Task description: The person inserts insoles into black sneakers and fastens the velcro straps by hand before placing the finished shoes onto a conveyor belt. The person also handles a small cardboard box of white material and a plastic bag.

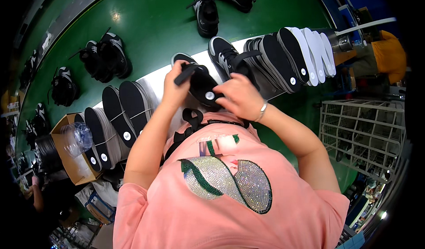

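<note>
A black sneaker [200, 81] with a grey toe lies before me, toe pointing away. My left hand [174, 85] is closed at its left side, gripping the sneaker by a black tongue or strap [184, 74]. Inside the shoe is a black insole with a round white label [209, 95] at the heel. My right hand [241, 96] is at the heel end, its bent fingers gripping the heel edge; exactly what lies under the fingertips is hidden. A second black sneaker [224, 54] rests just to the right, with a black strap sticking out.
Stacks of black insoles [279, 60] and white insoles [312, 54] stand to the right; tied insole bundles [116, 111] stand at left. A cardboard box [73, 158] holds clear plastic. More sneakers [206, 16] sit on the green belt [155, 14]. A wire rack [363, 134] and another person [389, 56] are at right.
</note>
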